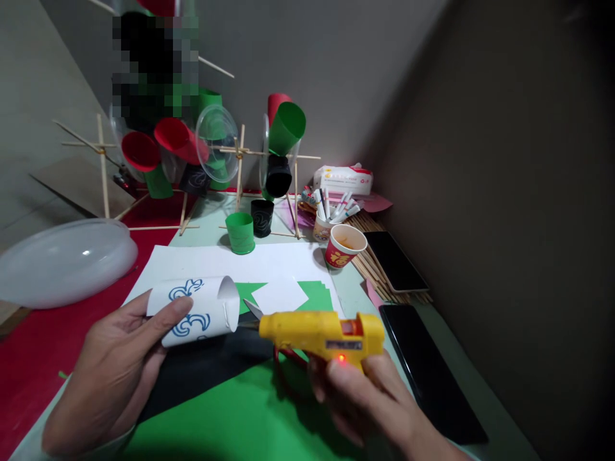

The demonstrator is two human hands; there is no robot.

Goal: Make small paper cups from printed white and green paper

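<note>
One green paper cup [240,234] is standing seemingly finished, while the left hand [113,358] is gripping a blue-patterned white paper tube [212,307], apparently part-glued, near the pale table's [348,291] left edge, the right hand [368,390] a yellow plastic glue gun [298,330].

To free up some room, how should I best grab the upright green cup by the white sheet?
I'd grip the green cup by its upper sides, coming from the left: it stands mouth up, and the black cup sits close on its right, slightly behind.

Left hand [113,362] pinched, thumb [168,318] uppermost; right hand [368,400], partly shadowed, apparently curled tight.
</note>
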